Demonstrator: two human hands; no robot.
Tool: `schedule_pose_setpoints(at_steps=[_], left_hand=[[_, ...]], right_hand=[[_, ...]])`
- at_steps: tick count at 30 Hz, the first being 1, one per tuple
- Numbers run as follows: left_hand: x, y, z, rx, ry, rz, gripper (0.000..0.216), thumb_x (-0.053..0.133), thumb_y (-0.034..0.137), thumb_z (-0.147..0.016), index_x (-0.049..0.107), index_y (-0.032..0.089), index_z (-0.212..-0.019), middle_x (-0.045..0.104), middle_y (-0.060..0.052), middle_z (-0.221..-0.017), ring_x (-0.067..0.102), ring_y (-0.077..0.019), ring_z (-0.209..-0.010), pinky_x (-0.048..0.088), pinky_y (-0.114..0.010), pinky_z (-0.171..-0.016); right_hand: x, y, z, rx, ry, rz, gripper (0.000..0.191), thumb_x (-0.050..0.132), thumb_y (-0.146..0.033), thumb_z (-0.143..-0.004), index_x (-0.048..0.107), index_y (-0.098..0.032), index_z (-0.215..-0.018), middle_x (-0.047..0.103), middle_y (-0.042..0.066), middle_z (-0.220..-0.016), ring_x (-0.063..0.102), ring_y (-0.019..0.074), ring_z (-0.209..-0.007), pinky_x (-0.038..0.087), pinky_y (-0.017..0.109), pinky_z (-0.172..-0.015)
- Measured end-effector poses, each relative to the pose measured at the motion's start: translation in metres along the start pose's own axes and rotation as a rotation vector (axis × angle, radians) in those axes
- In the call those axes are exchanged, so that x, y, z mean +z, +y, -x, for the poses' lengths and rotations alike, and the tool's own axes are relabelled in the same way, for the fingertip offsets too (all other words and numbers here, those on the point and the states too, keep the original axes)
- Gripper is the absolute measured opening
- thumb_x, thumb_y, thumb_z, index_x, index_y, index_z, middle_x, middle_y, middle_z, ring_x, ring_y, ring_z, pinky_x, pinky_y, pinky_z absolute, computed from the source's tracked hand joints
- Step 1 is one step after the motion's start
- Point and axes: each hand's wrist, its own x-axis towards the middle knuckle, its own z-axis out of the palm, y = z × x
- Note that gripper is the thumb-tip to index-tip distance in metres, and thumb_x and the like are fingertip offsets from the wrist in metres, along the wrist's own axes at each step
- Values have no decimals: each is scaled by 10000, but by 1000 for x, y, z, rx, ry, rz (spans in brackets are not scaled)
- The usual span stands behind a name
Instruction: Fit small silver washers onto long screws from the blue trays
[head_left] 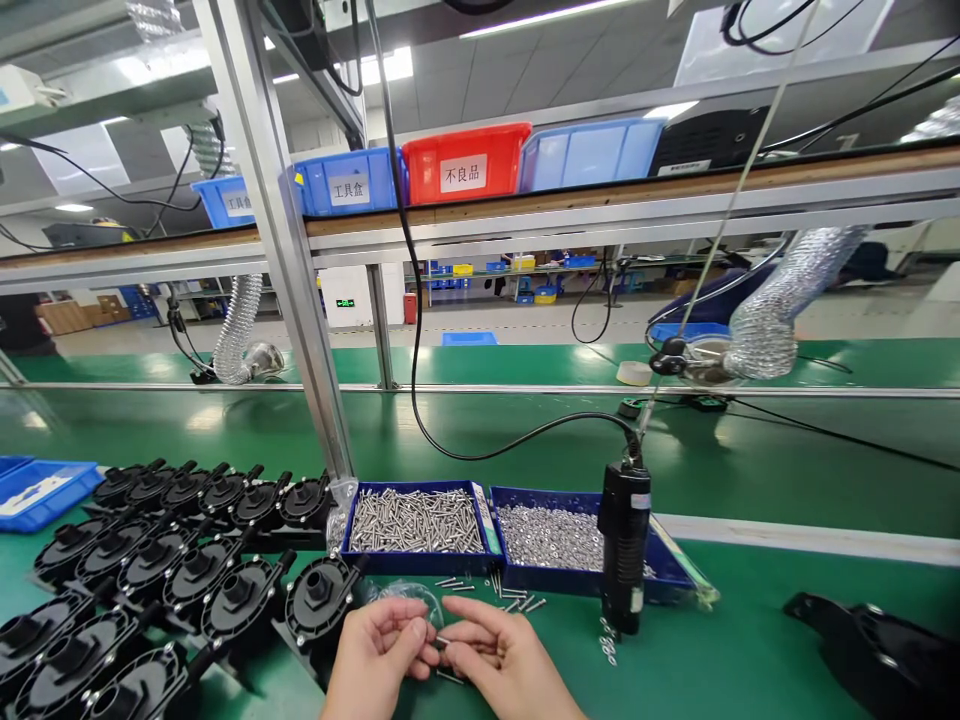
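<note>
Our left hand [379, 645] and right hand [499, 655] pinch one small screw [442, 641] between fingertips. Its long axis runs left-right; head direction unclear.

wrists of both hands [450, 650] cut off below, black housing [877, 650] cropped right, pinched screw [442, 641] barely discernible

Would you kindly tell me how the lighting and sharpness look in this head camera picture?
Head view: ceiling lights glare off the glossy green bench; wide-angle distortion slants the metal post; hands, screw trays and black housings are sharp, the far hall softer.
</note>
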Motion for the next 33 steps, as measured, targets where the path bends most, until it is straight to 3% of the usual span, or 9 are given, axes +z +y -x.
schedule_pose_setpoints(at_steps=[11,20,28,33], left_hand=[[3,-6,2,62,-28,-33,590,912,636,-638,772,105,-853,729,-92,-661,695,-188,-593,558,-252,-555],[1,2,3,-7,-36,-42,548,973,576,-548,788,120,-787,730,-85,-625,689,-221,-598,568,-308,-582],[0,6,1,-55,9,77,665,938,601,-604,807,100,-1021,789,-185,-947,736,-239,-733,592,-316,-639],[-2,-1,-7,-48,3,116,655,945,586,-609,797,99,-1021,782,-179,-930,728,-225,-738,586,-310,-661]], right_hand=[[4,-2,1,-21,-48,-5,754,835,-666,-818,671,-130,-1322,818,129,-976,781,310,-923,620,386,-871],[11,-13,0,38,-20,-72,757,923,-611,-719,688,-116,-1242,825,117,-879,767,269,-771,602,356,-761],[1,-23,-5,75,38,-191,824,954,-621,-666,697,-138,-1283,809,110,-910,771,271,-804,621,353,-702],[-8,-26,-10,106,118,-232,809,986,-610,-612,740,-135,-1219,792,130,-980,777,296,-869,649,387,-747]])
